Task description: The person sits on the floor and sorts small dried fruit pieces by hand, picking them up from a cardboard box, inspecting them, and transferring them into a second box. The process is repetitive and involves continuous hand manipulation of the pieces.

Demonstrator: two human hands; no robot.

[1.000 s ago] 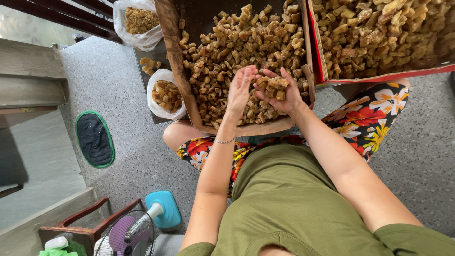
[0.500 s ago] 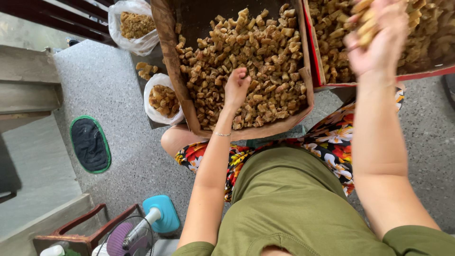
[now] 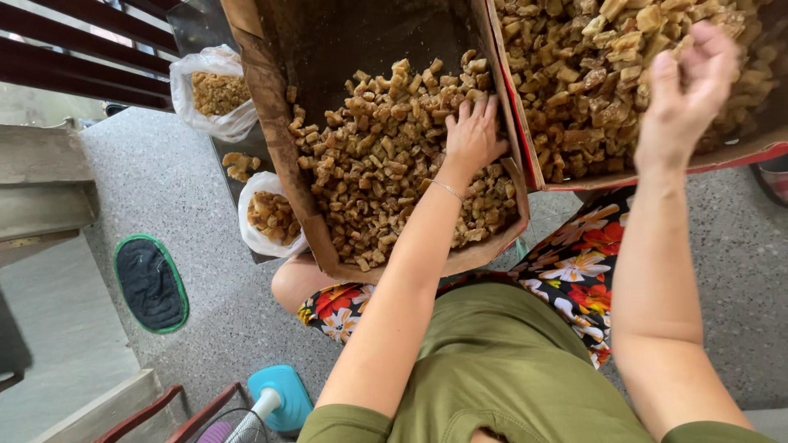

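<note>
- Golden-brown fried chunks (image 3: 386, 156) fill a brown cardboard box (image 3: 271, 107); left hand (image 3: 474, 131) rests flat on them, fingers spread, gripping nothing.
- Right hand (image 3: 685, 90) hovers loosely curled over the red-edged cardboard box (image 3: 739, 154) of chunks; whether it holds any, I cannot tell.

Left hand (image 3: 472, 135) flat, fingers spread, arm extended, right hand (image 3: 685, 82) raised, loosely cupped
</note>
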